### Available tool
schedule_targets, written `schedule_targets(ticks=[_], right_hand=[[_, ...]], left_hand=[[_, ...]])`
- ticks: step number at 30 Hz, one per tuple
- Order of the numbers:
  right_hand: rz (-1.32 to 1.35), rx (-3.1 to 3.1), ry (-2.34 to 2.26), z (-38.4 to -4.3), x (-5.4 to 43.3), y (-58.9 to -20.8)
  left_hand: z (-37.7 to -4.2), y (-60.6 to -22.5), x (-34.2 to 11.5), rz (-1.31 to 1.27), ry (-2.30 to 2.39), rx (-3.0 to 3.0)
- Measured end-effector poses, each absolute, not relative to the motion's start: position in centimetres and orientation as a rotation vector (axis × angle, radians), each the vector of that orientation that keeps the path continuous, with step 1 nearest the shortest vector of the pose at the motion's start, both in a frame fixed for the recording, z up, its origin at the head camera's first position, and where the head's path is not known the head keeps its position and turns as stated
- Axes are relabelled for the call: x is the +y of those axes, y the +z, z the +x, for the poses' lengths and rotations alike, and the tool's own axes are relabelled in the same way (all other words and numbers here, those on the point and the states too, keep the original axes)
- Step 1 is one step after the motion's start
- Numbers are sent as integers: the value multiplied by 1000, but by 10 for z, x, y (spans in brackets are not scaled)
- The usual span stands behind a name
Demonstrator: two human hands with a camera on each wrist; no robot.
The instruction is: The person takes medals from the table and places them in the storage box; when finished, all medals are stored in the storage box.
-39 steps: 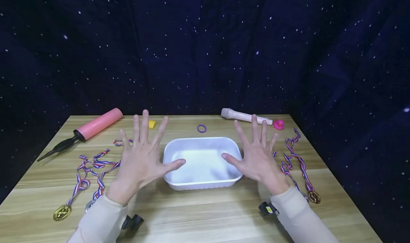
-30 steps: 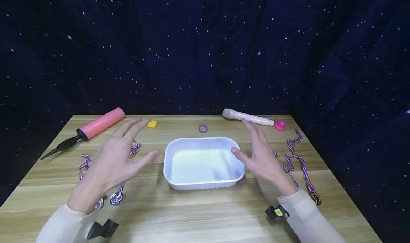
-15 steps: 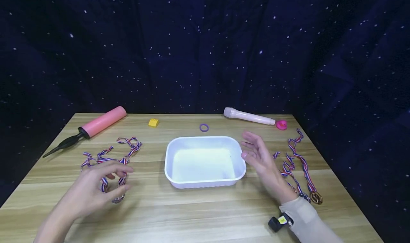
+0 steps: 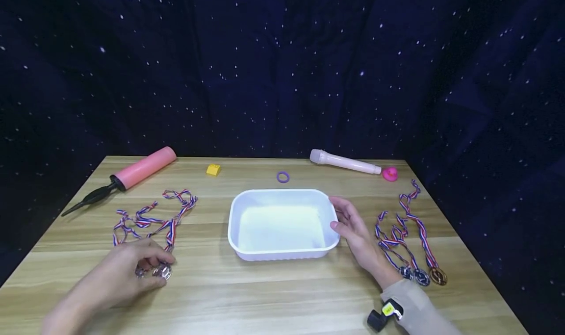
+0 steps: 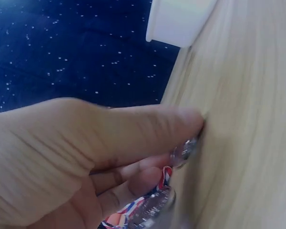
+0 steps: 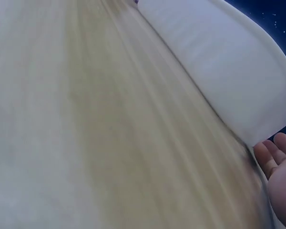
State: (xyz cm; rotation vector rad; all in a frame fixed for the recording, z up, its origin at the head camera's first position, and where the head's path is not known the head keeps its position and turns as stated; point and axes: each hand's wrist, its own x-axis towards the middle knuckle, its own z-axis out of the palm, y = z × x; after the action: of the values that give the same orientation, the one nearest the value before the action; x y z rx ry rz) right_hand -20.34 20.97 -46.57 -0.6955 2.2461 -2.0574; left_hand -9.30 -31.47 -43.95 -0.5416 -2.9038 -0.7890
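My left hand (image 4: pixel 128 266) is low over the table at the left, its thumb and fingers closed about a silver medal (image 4: pixel 162 271). In the left wrist view, the thumb overlaps this medal (image 5: pixel 183 151), and a second silver medal (image 5: pixel 152 209) lies below the curled fingers. Their red, white and blue ribbons (image 4: pixel 171 232) trail away across the wood. At the right end of a white plastic tray (image 4: pixel 282 254), my right hand (image 4: pixel 355 234) rests with loosely bent fingers and its thumb at the rim. The right wrist view shows fingertips (image 6: pixel 263 153) beside the tray's lower corner.
Medals on striped ribbons, two silver and a bronze medal (image 4: pixel 438 276), lie at the right. Along the back are a pink hand pump (image 4: pixel 143 168), yellow block (image 4: pixel 213 170), purple ring (image 4: pixel 283 177), white microphone (image 4: pixel 346 162) and pink rubber duck (image 4: pixel 390 174). A dark starry cloth hangs behind.
Both hands were spread in the air beside the tray. The left moved left and down to the silver medals and closed about one; the right lowered to the tray's right end.
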Motion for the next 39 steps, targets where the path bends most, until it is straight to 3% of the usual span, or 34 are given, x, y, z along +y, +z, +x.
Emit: schedule_targets(ticks=[9, 26, 39], right_hand=[[-641, 2244, -2047, -204, 210, -469], [-660, 2235, -2053, -204, 212, -470], [-652, 2225, -2057, -203, 211, -467]], left_hand=[[-96, -442, -309, -488, -780, -2879], [-100, -445, -295, -624, -861, -2808], [-100, -439, -289, -442, -1031, -2787]])
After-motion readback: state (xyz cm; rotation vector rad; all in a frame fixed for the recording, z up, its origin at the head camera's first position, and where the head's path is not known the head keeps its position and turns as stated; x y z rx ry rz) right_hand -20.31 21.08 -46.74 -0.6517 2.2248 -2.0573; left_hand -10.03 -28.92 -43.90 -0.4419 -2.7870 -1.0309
